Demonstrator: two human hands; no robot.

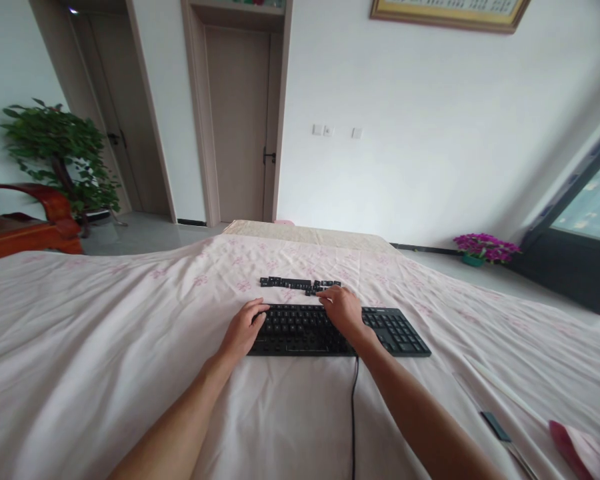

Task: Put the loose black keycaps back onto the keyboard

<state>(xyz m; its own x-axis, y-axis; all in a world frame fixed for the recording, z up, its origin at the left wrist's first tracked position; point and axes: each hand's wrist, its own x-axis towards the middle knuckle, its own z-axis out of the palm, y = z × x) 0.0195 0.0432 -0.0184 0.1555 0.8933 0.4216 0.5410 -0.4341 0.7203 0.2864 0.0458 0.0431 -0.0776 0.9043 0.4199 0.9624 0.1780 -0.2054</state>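
Note:
A black keyboard [290, 327] lies on the pale flowered bedsheet, its number pad to the right and its cable [353, 413] running toward me. Dark gaps show in its lower rows where keycaps are off. My left hand [245, 327] grips the keyboard's left end, fingers at its far corner and thumb over the keys. Just beyond the keyboard, loose black keycaps [296, 284] and a long space bar lie in rough rows. My right hand [344, 308] reaches across the keyboard, its fingertips pinched at a keycap among these loose ones. The keycap itself is mostly hidden.
A thin tool with a flat dark end [495, 425] lies at the lower right, near a pink item [580, 448]. Wrinkles run through the bedsheet [130, 333]. Beyond are a wooden chair [35, 213], a leafy plant [60, 153], purple flowers [486, 247] and doors.

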